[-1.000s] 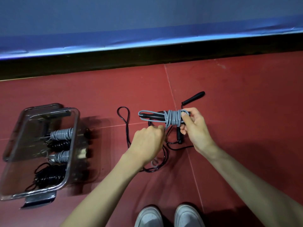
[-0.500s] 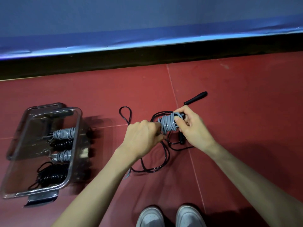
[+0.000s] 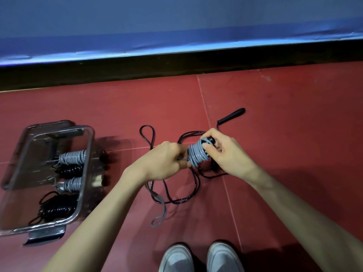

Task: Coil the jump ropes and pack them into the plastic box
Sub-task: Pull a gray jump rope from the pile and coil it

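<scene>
We find the grey rope (image 3: 197,154) wound in tight turns and held above the red floor (image 3: 284,124), the left hand (image 3: 163,161) curled round one end and the right hand (image 3: 225,154) pinching the other (a loose grey loop hangs down below the left wrist). We note a black rope (image 3: 182,193) lying uncoiled on the floor beneath the hands. The plastic box (image 3: 86,173) sits well to the left, holding four coiled ropes.
</scene>
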The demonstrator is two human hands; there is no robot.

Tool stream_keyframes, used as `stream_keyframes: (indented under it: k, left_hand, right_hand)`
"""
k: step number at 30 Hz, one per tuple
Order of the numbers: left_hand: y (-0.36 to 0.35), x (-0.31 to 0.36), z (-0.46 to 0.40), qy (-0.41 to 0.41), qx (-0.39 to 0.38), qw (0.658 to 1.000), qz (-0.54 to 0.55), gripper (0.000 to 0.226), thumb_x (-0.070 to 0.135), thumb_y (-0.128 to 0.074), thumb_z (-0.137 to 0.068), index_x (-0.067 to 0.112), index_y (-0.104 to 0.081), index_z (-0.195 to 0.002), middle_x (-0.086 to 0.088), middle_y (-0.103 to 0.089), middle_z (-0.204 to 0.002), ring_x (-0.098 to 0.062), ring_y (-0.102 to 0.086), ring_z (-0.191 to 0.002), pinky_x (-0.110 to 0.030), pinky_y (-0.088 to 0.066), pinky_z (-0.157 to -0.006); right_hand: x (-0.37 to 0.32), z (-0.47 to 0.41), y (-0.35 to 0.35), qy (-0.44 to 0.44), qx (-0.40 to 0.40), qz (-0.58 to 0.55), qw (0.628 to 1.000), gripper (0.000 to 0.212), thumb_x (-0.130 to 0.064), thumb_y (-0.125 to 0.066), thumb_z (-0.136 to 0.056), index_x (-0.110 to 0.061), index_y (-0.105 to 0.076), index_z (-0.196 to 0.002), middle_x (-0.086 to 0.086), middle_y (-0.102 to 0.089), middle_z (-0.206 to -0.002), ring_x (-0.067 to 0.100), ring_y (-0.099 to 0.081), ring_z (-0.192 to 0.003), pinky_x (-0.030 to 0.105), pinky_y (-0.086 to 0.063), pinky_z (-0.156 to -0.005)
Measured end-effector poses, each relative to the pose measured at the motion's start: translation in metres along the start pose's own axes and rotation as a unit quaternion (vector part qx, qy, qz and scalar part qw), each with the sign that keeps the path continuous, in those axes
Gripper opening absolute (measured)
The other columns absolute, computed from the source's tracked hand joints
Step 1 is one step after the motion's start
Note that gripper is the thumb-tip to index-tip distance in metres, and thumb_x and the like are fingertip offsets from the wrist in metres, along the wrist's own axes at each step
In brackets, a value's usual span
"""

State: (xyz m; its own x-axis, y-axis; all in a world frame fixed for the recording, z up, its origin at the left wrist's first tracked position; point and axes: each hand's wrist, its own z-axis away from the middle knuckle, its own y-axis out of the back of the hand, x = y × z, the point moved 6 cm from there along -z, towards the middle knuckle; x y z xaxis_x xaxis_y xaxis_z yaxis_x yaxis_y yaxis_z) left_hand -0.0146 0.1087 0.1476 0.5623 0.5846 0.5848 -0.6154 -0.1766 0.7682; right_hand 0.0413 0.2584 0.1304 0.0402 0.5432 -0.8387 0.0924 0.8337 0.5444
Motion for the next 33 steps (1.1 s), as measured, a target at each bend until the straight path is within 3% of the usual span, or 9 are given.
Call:
stream_keyframes:
  k: [4,7,10,13,15,19,24,28,33]
  left_hand:
    - [0.003,0.0,0.001,-0.003,0.007,1.0,-0.015,0.024,0.026,-0.062,-0.091,0.016,-0.05,-0.073,0.007,-0.043,-0.058,-0.016,-0.038,-0.055,-0.032,-0.033,-0.056]
    - [0.013,0.0,0.002,-0.004,0.057,0.998,-0.04,0.022,0.037,-0.066,-0.087,0.02,-0.059,-0.076,0.005,-0.054,-0.062,-0.021,-0.05,-0.062,-0.033,-0.041,-0.059]
    - [0.023,0.001,0.002,0.0,0.113,0.991,-0.068,0.031,0.053,-0.068,-0.079,0.023,-0.063,-0.078,0.006,-0.062,-0.073,-0.022,-0.056,-0.07,-0.033,-0.045,-0.062]
    - [0.029,-0.004,-0.001,0.016,0.144,0.988,-0.06,0.043,0.062,-0.07,-0.07,0.02,-0.062,-0.076,0.006,-0.057,-0.065,-0.024,-0.054,-0.069,-0.035,-0.046,-0.062]
    - [0.028,-0.011,-0.004,0.02,0.126,0.992,0.012,0.036,0.054,-0.075,-0.07,0.02,-0.062,-0.073,0.007,-0.052,-0.056,-0.02,-0.049,-0.06,-0.034,-0.043,-0.059]
    - [0.018,-0.018,-0.007,0.01,0.087,0.991,0.105,0.022,0.035,-0.077,-0.077,0.019,-0.062,-0.074,0.008,-0.052,-0.058,-0.008,-0.042,-0.054,-0.026,-0.037,-0.056]
    - [0.011,-0.024,-0.007,-0.032,0.09,0.986,0.136,0.013,0.021,-0.076,-0.081,0.02,-0.063,-0.082,-0.001,-0.06,-0.091,-0.01,-0.057,-0.083,-0.021,-0.043,-0.079]
    - [0.007,-0.024,-0.006,0.003,0.083,0.978,0.192,0.011,0.014,-0.073,-0.084,0.01,-0.062,-0.081,-0.004,-0.063,-0.073,-0.009,-0.05,-0.064,-0.023,-0.043,-0.064]
    - [0.003,-0.023,-0.007,0.003,0.072,0.976,0.203,0.01,0.011,-0.071,-0.085,0.01,-0.062,-0.081,-0.001,-0.06,-0.068,-0.008,-0.047,-0.06,-0.02,-0.04,-0.058]
  right_hand:
    - [-0.005,-0.001,0.0,0.004,0.004,0.013,1.0,0.005,-0.018,-0.053,-0.095,-0.022,-0.055,-0.094,-0.001,-0.042,-0.058,0.013,-0.035,-0.054,0.037,-0.032,-0.054]
    - [-0.004,-0.005,0.003,-0.003,0.007,-0.01,1.0,0.005,-0.018,-0.054,-0.094,-0.022,-0.056,-0.092,-0.004,-0.04,-0.057,0.012,-0.033,-0.053,0.033,-0.029,-0.053]
    - [-0.003,-0.007,0.006,-0.014,-0.006,-0.062,0.998,0.003,-0.022,-0.053,-0.092,-0.023,-0.056,-0.091,-0.003,-0.04,-0.058,0.016,-0.034,-0.053,0.037,-0.03,-0.053]
    - [-0.004,-0.005,0.01,-0.029,-0.019,-0.116,0.993,0.004,-0.011,-0.052,-0.097,-0.012,-0.056,-0.095,-0.005,-0.039,-0.058,0.02,-0.033,-0.056,0.04,-0.029,-0.052]
    - [-0.003,-0.003,0.009,-0.044,-0.027,-0.157,0.986,0.003,-0.008,-0.051,-0.097,-0.006,-0.054,-0.097,0.008,-0.037,-0.063,0.025,-0.03,-0.058,0.044,-0.027,-0.05]
    - [-0.002,-0.001,0.006,-0.05,-0.026,-0.186,0.981,0.008,-0.01,-0.053,-0.096,-0.002,-0.053,-0.099,0.011,-0.038,-0.068,0.026,-0.03,-0.062,0.036,-0.026,-0.05]
    - [-0.001,0.0,0.003,-0.053,-0.035,-0.197,0.978,0.003,-0.004,-0.051,-0.098,-0.001,-0.051,-0.099,0.013,-0.037,-0.069,0.027,-0.029,-0.061,0.032,-0.026,-0.05]
    - [0.002,-0.001,0.003,-0.057,-0.034,-0.204,0.977,0.002,-0.006,-0.051,-0.098,-0.004,-0.052,-0.098,0.014,-0.038,-0.07,0.027,-0.029,-0.062,0.03,-0.028,-0.048]
    - [0.004,0.002,0.001,-0.071,-0.036,-0.208,0.975,0.003,-0.003,-0.05,-0.098,-0.001,-0.051,-0.1,0.014,-0.037,-0.072,0.028,-0.029,-0.064,0.03,-0.029,-0.049]
